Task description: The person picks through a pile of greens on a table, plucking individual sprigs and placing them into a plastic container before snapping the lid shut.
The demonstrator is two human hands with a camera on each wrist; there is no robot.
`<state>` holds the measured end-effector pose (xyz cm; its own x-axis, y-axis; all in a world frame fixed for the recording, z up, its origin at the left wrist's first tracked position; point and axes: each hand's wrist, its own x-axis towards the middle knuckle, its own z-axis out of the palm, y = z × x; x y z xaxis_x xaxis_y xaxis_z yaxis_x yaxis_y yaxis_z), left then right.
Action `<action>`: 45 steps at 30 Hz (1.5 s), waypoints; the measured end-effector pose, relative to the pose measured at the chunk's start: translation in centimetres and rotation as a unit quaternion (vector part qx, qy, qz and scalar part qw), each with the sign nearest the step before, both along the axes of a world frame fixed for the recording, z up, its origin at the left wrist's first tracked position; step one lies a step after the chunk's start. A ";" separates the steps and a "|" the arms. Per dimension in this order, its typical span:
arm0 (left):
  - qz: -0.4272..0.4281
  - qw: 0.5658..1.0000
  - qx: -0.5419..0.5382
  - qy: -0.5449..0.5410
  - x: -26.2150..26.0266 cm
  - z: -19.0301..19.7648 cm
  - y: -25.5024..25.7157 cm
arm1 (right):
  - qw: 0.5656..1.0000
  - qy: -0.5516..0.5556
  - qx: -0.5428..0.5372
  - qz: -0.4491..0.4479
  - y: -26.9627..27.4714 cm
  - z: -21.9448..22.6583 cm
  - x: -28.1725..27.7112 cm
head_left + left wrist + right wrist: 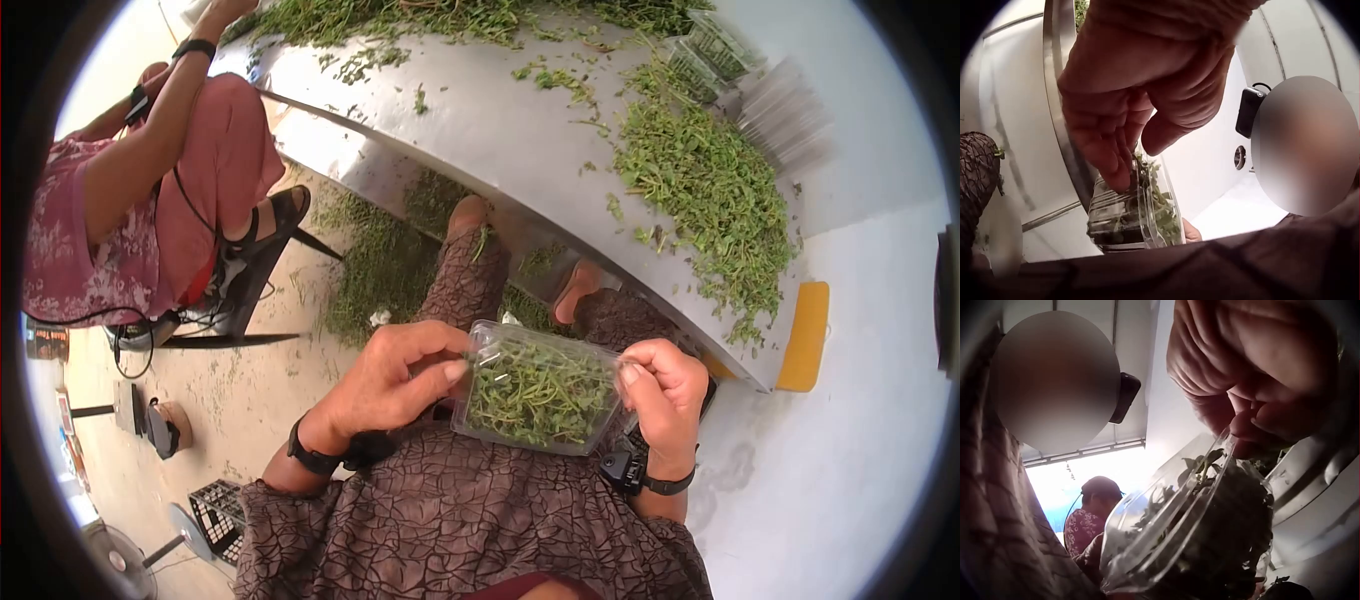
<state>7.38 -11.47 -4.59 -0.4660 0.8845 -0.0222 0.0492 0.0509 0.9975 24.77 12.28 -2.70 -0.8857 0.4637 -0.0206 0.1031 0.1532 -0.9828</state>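
Observation:
A clear plastic box (540, 390) full of green sprigs is held above the lap in the head view, its lid over the greens. My left hand (405, 375) grips the box's left edge between thumb and fingers. At the opposite edge, my right hand (665, 400) pinches the rim near the upper corner. The left wrist view shows my left hand (1147, 81) at the side of the box (1135, 219). From the right wrist view, my right hand (1254, 381) pinches the rim of the box (1191, 525); whether the lid is latched I cannot tell.
A metal table (500, 130) ahead bears a heap of greens (710, 190), with filled boxes (715, 50) and stacked clear plastic (785, 115) behind. Another person (130, 210) sits at the left. More greens (380, 275) lie on the floor. A yellow chair part (804, 338) stands at the right.

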 end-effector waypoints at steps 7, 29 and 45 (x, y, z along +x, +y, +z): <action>0.015 0.985 -0.023 -0.171 1.2 -0.1 0.0 | 0.999 -0.009 -0.051 0.012 0.0 -0.6 1.3; 0.109 0.980 0.072 0.148 1.0 -2.1 1.7 | 0.991 -0.070 -0.110 -0.016 0.2 -1.3 0.8; 0.104 0.982 0.037 -0.150 1.0 -2.2 2.5 | 0.993 -0.073 -0.091 0.010 0.3 -1.0 0.4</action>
